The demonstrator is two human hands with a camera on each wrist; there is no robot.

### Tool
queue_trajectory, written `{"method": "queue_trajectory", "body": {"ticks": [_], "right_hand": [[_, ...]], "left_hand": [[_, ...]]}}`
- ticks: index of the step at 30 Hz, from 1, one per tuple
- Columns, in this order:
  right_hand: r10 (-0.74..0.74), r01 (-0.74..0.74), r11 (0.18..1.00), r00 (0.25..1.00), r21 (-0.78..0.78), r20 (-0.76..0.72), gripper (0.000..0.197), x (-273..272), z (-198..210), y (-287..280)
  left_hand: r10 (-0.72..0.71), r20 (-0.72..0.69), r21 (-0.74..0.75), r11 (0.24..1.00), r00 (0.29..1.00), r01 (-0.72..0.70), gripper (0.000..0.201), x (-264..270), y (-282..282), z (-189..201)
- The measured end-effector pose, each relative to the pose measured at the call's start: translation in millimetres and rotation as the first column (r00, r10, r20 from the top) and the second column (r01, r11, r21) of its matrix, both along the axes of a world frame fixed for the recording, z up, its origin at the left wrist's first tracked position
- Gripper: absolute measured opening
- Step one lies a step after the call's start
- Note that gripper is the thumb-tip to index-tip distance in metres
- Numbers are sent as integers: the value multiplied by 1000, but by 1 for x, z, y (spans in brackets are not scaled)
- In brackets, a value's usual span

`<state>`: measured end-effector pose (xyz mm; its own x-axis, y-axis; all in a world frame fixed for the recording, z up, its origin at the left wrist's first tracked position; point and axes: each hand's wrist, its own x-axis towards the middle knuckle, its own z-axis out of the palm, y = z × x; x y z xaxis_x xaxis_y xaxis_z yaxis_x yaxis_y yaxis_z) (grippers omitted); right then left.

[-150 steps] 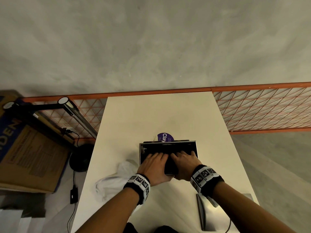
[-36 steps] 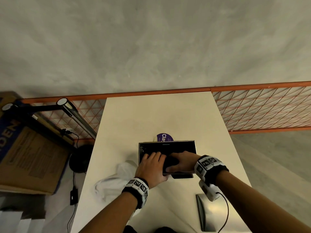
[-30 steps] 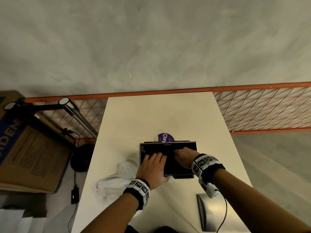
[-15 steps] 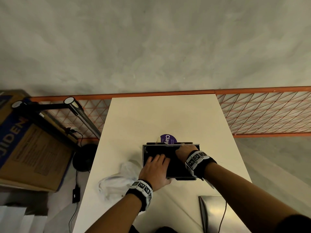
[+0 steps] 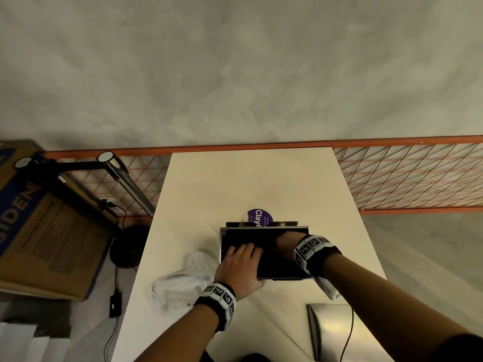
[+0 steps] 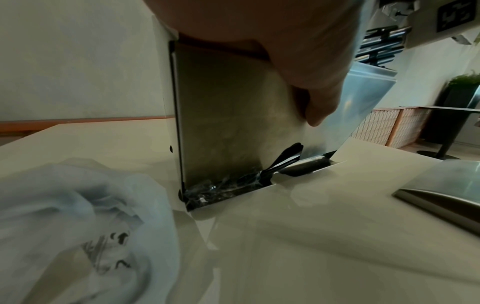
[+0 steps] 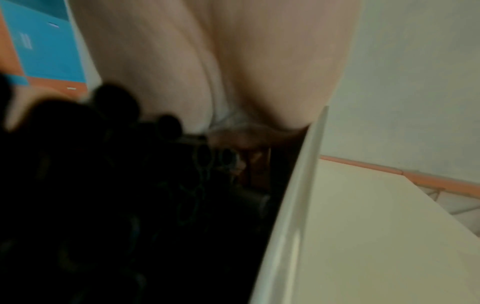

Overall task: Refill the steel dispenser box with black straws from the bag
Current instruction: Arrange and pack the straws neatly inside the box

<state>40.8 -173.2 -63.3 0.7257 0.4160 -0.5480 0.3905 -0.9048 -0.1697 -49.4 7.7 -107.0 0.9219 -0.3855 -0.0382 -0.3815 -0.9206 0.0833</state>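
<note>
The steel dispenser box [image 5: 221,246] stands open on the white table [image 5: 248,184], full of black straws [image 5: 251,236]. My left hand [image 5: 240,265] lies flat on the straws at the near left, its thumb [image 6: 311,82] hanging down the box's front wall [image 6: 221,113]. My right hand [image 5: 287,239] reaches into the far right corner, fingers pushed down among the straws [image 7: 130,185] beside the side wall [image 7: 293,205]; its fingertips are hidden. Straw ends show in the slot [image 6: 226,185] at the box's foot. The crumpled clear bag [image 5: 183,280] lies left of the box.
A steel lid [image 5: 332,327] lies on the table at the near right, with a cable across it. A purple label [image 5: 260,216] shows behind the box. Orange mesh fencing [image 5: 413,178] borders the table; a cardboard carton [image 5: 39,231] and a lamp arm [image 5: 125,178] stand at the left.
My right hand has slid from the near middle of the straws to the far right corner of the box. The left hand has stayed flat on the straws.
</note>
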Motion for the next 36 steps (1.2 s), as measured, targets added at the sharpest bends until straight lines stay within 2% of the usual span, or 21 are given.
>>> {"method": "queue_trajectory", "body": {"ticks": [2,5,9,16,24,32,36], "right_hand": [[-42,43,999,999,11,-26,49,0,6,4],[-39,39,999,999,29,-9,44,-2,13,5],[55,-56,998,996,10,65,39,-7,14,2],[133,-109,983,977,-148,167,34,-8,26,7],[190,-142,969,951,-202,243,34,-5,42,9],[158,-112,960,974,-256,164,28,11,70,-12],[22,-11,985,998,-170,63,28,19,81,-36]], "left_hand": [[-4,-2,6,1000,1000,4,64,0,0,0],[-8,-8,10,1000,1000,8,63,0,0,0],[-14,-3,-7,1000,1000,14,62,0,1,-2],[-24,17,-54,998,1000,25,60,8,3,0],[-47,47,-59,997,998,50,61,8,4,-1],[-33,9,-59,998,999,33,61,20,4,4],[-30,-12,-49,998,999,29,66,29,4,9]]}}
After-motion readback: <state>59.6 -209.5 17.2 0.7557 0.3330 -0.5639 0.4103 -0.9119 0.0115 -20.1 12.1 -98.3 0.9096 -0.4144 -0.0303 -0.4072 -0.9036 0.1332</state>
